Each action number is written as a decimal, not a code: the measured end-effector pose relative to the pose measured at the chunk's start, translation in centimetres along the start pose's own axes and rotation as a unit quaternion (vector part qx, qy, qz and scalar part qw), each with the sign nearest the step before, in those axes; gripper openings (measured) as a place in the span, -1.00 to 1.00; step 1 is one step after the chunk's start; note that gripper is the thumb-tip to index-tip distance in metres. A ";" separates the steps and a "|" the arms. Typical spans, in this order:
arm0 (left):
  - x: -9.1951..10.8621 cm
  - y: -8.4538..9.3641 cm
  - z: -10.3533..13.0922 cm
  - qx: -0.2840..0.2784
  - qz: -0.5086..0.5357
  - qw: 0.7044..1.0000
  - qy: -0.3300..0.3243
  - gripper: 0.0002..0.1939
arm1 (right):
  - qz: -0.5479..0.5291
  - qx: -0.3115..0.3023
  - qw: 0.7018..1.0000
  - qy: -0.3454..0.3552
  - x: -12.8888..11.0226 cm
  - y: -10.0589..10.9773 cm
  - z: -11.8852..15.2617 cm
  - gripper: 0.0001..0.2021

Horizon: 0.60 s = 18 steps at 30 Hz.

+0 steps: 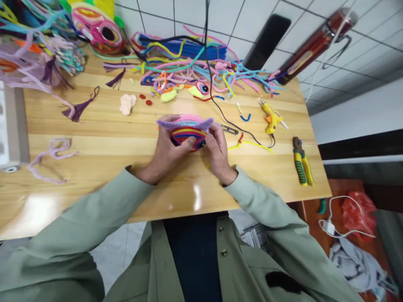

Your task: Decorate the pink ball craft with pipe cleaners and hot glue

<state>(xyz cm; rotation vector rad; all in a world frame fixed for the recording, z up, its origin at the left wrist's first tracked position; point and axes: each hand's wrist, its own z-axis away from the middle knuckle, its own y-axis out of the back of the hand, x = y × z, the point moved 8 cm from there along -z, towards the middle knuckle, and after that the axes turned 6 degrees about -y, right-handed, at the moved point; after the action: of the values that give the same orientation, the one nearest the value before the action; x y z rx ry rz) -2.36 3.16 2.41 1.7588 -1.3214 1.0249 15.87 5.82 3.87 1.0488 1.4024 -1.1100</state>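
Above the middle of the wooden table, both my hands hold a pipe-cleaner mask (188,131) with striped bands of pink, blue, red and yellow. A fuzzy purple strip with pointed ends runs along its upper part. My left hand (168,149) is closed round its left side, the thumb pressed on the front. At the right end, my right hand (218,147) pinches the edge near a dark eye spot. The mask's back and the fingertips behind it are hidden. Just right of my right hand lie snips (229,129) with dark handles.
Pipe cleaners (185,54) are heaped along the wall. At the right rest a yellow glue gun (270,117), whose cord crosses the table, and pliers (302,161). A finished-looking mask (97,27) and a bent purple pipe cleaner (52,157) are at the left.
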 end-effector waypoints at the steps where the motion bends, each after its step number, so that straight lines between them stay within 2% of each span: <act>1: -0.5 0.0 -0.2 0.001 0.004 1.000 0.002 -0.18 | -0.005 -0.002 1.000 0.000 0.1 0.1 -0.3 -0.43; 4: -1.8 0.1 -0.9 0.004 0.009 1.000 0.012 -0.17 | 0.001 -0.006 1.000 0.000 0.8 0.0 -1.3 -0.35; 7: -2.2 0.0 -1.6 0.011 0.018 1.000 0.000 -0.16 | 0.003 -0.009 1.000 0.016 1.2 -0.1 -2.1 -0.35; 13: -2.0 -0.1 -1.9 0.018 0.039 0.999 0.014 -0.20 | 0.025 0.017 0.999 0.023 1.4 0.2 -2.6 -0.39; 18: -1.3 -0.6 -2.0 -0.005 0.038 0.999 0.006 -0.23 | 0.035 0.034 0.998 0.037 1.2 0.2 -2.5 -0.45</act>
<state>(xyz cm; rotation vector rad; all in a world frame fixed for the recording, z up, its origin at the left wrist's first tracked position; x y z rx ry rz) -2.30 5.55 2.10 1.7033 -1.3929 1.0675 15.48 8.32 2.77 1.1884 1.3836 -1.0838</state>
